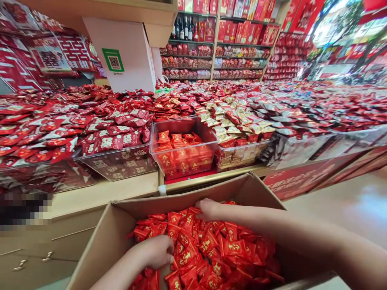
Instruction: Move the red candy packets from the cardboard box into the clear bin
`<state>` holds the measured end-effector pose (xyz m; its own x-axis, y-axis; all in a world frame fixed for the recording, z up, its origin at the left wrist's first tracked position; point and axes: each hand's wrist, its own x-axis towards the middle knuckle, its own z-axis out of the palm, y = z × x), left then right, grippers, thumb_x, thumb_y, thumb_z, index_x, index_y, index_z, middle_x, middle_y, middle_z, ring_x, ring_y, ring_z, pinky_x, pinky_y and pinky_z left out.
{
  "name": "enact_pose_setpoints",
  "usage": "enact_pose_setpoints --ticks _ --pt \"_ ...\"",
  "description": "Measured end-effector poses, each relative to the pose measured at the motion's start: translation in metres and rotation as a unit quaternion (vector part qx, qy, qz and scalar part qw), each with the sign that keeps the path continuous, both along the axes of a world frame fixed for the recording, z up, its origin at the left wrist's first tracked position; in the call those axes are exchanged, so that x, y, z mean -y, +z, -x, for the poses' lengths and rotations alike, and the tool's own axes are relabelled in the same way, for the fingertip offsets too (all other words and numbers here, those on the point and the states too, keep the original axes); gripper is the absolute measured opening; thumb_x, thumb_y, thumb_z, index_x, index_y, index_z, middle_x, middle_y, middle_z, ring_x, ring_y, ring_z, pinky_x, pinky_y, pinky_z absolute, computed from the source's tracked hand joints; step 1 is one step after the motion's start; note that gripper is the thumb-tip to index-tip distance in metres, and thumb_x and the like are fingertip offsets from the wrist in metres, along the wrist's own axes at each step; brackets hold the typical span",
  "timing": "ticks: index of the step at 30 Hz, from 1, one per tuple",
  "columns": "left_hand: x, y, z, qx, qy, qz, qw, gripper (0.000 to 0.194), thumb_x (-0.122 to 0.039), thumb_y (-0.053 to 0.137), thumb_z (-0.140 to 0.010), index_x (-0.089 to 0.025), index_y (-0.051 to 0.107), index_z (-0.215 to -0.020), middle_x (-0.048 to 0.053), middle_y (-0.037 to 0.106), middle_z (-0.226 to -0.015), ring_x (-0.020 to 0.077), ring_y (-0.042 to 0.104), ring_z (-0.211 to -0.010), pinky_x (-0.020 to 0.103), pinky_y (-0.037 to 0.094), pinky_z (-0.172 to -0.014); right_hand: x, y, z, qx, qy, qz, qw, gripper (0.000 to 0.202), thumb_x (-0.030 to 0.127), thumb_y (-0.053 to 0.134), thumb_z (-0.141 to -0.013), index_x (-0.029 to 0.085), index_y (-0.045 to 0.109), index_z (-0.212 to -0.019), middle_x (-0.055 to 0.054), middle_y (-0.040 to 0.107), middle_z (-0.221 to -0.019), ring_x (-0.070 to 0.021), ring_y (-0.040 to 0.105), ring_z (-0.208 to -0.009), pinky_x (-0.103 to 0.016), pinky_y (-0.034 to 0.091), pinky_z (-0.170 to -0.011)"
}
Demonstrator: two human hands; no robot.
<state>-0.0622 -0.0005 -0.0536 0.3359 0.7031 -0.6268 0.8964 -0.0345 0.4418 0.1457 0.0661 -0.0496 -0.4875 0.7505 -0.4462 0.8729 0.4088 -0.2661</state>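
A large open cardboard box (93,237) holds a heap of small red wrapped candies (208,243) with gold print. Both hands reach down into it. My left hand (159,250) is at the left side of the heap, its fingers curled in against the candies. Farther back, near the box's rear wall, my right hand (209,209) has bent fingers pressed among the wrappers, and its fingertips are partly hidden. Just beyond the box, a clear plastic bin (184,151) is partly filled with the same kind of red candy.
Neighbouring clear bins (117,165) are piled with dark red and gold packets. A white box with a green code sign (113,60) stands behind them. Shelves (216,48) of bottles and red boxes line the back. Drawers (45,245) lie at the left, floor (347,209) at the right.
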Motion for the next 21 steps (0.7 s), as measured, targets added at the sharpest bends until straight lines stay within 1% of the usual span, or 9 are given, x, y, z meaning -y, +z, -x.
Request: enact_pose_setpoints --ticks 2,3,6,9,11,13,15,18,21 --pt "-0.003 0.002 -0.001 -0.002 -0.001 -0.001 1.000 0.018 -0.027 0.059 -0.066 -0.014 0.059 -0.078 0.000 0.064 -0.070 0.0132 0.057 -0.062 0.030 0.044 -0.059 0.001 -0.012 0.012 0.002 -0.050 -0.002 0.999 0.046 0.041 0.050 -0.066 0.008 0.057 -0.096 -0.019 0.059 -0.094 -0.0279 0.056 -0.083 -0.033 0.043 -0.066" --pt "-0.004 0.004 -0.001 0.002 0.005 -0.005 1.000 0.021 -0.027 0.059 -0.065 -0.015 0.059 -0.083 0.001 0.065 -0.075 0.0145 0.058 -0.065 0.030 0.043 -0.061 0.001 -0.016 0.017 0.002 -0.071 -0.001 0.997 0.049 0.044 0.053 -0.063 0.008 0.057 -0.096 -0.019 0.059 -0.093 -0.0288 0.056 -0.083 -0.034 0.044 -0.066" --pt "-0.007 0.007 0.000 0.018 0.026 -0.030 0.999 0.028 -0.027 0.055 -0.065 -0.020 0.058 -0.093 0.003 0.066 -0.084 0.0174 0.059 -0.074 0.028 0.041 -0.065 0.004 -0.025 0.024 -0.014 -0.108 -0.003 0.994 0.052 0.045 0.059 -0.056 0.010 0.056 -0.096 -0.017 0.059 -0.092 -0.0290 0.056 -0.084 -0.035 0.044 -0.066" --pt "-0.011 0.009 0.000 0.038 0.043 -0.057 0.997 0.032 -0.027 0.050 -0.067 -0.022 0.057 -0.098 0.004 0.066 -0.090 0.0193 0.058 -0.080 0.026 0.039 -0.067 0.009 -0.029 0.019 -0.052 -0.116 -0.015 0.992 0.043 0.041 0.055 -0.063 0.019 0.054 -0.099 -0.010 0.060 -0.094 -0.0230 0.057 -0.085 -0.030 0.044 -0.067" --pt "-0.013 0.011 0.000 0.049 0.050 -0.069 0.995 0.034 -0.028 0.050 -0.066 -0.021 0.057 -0.098 0.004 0.066 -0.089 0.0203 0.058 -0.080 0.026 0.039 -0.067 0.015 -0.029 0.016 -0.072 -0.115 -0.029 0.990 0.042 0.043 0.049 -0.067 0.022 0.051 -0.103 -0.008 0.060 -0.094 -0.0213 0.056 -0.086 -0.029 0.043 -0.069" --pt "-0.014 0.012 -0.001 0.058 0.053 -0.075 0.994 0.034 -0.027 0.051 -0.065 -0.021 0.059 -0.097 0.004 0.066 -0.084 0.0202 0.059 -0.077 0.026 0.039 -0.065 0.023 -0.027 0.019 -0.076 -0.109 -0.047 0.990 0.049 0.051 0.047 -0.065 0.019 0.050 -0.102 -0.011 0.061 -0.092 -0.0247 0.056 -0.086 -0.034 0.042 -0.070" --pt "-0.015 0.012 -0.003 0.068 0.056 -0.075 0.993 0.031 -0.026 0.051 -0.064 -0.020 0.060 -0.093 0.003 0.067 -0.077 0.0194 0.059 -0.072 0.025 0.039 -0.063 0.030 -0.025 0.029 -0.062 -0.088 -0.068 0.992 0.055 0.055 0.047 -0.062 0.015 0.051 -0.099 -0.014 0.061 -0.087 -0.0285 0.056 -0.083 -0.039 0.042 -0.069" --pt "-0.015 0.012 -0.003 0.085 0.066 -0.074 0.991 0.029 -0.025 0.051 -0.063 -0.020 0.062 -0.090 0.002 0.067 -0.072 0.0187 0.059 -0.069 0.025 0.039 -0.062 0.036 -0.024 0.047 -0.024 -0.067 -0.092 0.993 0.053 0.048 0.049 -0.061 0.013 0.048 -0.101 -0.017 0.060 -0.085 -0.0304 0.057 -0.079 -0.041 0.043 -0.064" --pt "-0.016 0.013 0.001 0.109 0.086 -0.077 0.987 0.030 -0.025 0.052 -0.062 -0.020 0.061 -0.090 0.003 0.067 -0.078 0.0197 0.058 -0.073 0.026 0.039 -0.065 0.036 -0.022 0.055 -0.006 -0.080 -0.082 0.993 0.052 0.034 0.057 -0.054 0.012 0.047 -0.101 -0.017 0.060 -0.083 -0.0304 0.058 -0.075 -0.039 0.044 -0.060"
